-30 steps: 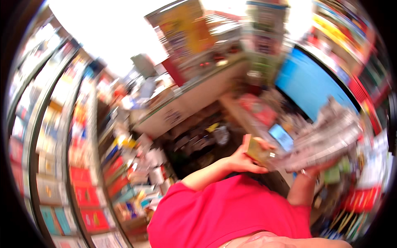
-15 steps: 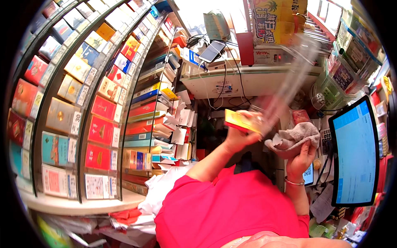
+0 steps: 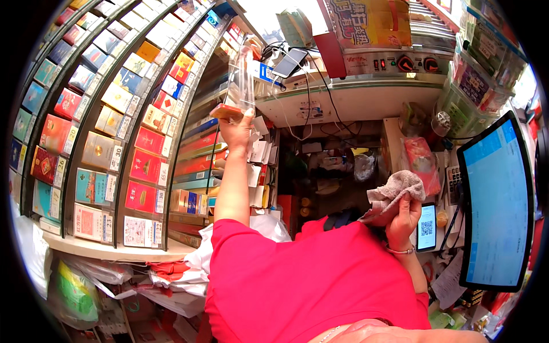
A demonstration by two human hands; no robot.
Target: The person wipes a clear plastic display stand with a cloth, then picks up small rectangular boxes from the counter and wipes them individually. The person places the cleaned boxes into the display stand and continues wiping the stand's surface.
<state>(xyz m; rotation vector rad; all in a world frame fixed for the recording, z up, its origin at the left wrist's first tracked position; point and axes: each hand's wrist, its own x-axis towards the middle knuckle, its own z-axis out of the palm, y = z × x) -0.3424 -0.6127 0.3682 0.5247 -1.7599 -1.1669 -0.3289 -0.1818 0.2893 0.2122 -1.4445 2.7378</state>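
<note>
Raised left hand (image 3: 237, 130) now lifts orange box (image 3: 227, 112) shelfward

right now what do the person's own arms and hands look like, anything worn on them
Both forearms are bare below short bright pink-red sleeves. The left hand wears nothing visible. The right hand has a thin silvery bracelet at the wrist. No gloves.

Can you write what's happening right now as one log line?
left hand: holds small box up by shelves | right hand: grips cloth | monitor: lit
</note>
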